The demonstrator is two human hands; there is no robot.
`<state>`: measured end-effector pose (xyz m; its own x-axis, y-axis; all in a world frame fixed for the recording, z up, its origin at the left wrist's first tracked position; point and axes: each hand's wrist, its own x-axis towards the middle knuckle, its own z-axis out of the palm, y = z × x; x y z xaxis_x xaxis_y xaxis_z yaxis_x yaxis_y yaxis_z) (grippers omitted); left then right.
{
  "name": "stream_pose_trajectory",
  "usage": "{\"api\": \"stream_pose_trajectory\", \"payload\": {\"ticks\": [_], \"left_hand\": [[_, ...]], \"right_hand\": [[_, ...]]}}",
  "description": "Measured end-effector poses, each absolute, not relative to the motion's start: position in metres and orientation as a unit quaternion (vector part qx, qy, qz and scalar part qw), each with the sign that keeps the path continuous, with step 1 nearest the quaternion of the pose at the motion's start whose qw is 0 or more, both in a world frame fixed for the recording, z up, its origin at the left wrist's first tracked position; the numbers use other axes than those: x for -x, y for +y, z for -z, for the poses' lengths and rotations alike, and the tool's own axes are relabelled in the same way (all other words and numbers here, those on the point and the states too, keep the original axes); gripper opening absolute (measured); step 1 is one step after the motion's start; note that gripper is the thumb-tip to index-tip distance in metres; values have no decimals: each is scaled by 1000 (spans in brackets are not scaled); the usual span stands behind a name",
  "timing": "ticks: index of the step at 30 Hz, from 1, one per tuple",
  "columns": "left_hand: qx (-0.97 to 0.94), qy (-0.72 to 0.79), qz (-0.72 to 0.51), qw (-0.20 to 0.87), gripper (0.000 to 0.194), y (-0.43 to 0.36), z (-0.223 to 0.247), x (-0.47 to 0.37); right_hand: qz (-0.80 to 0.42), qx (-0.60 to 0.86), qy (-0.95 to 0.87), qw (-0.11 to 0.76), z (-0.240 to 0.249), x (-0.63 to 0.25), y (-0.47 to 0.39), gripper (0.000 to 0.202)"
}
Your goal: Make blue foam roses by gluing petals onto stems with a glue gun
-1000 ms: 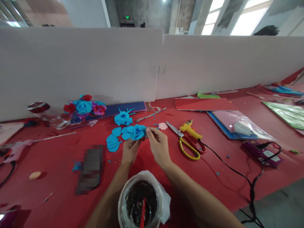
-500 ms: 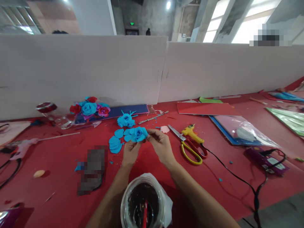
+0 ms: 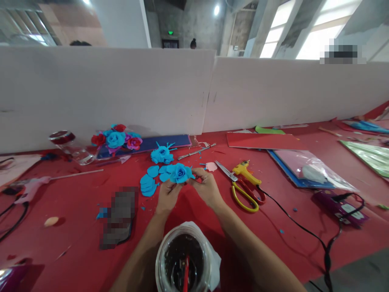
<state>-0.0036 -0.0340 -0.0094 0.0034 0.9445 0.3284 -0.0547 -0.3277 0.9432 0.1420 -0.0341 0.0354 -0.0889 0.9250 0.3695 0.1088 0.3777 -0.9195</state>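
Note:
Between my two hands is a blue craft flower [image 3: 180,173] with layered petals around a rolled centre. My left hand [image 3: 169,196] grips it from below, fingers closed and partly hidden behind it. My right hand [image 3: 207,187] pinches the flower's right edge, where a petal sticks out. Loose blue petals [image 3: 148,185] lie in a pile left of my hands. Just behind, another blue flower [image 3: 161,154] rests on the table with thin strips sticking up. A pale pink piece [image 3: 211,166] lies beyond my right hand.
Scissors [image 3: 244,196] and a yellow glue gun [image 3: 246,172] lie to the right, its cord trailing forward. A jar [image 3: 160,265] with dark contents stands close in front. A pink glue gun [image 3: 33,190], a phone-like dark object [image 3: 120,219] and a flower bunch [image 3: 115,139] are left.
My right fingers have shifted slightly down along the flower's right edge, and a petal now shows sticking out there. The flower is turned a little; my left hand keeps its hold.

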Motion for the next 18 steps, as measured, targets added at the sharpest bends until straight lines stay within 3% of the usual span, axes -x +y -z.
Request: {"api": "stream_pose_trajectory", "payload": {"ticks": [18], "left_hand": [[-594, 389, -564, 422, 15, -36, 4, 4]], "right_hand": [[-457, 312, -656, 514, -37, -146, -31, 14]]}}
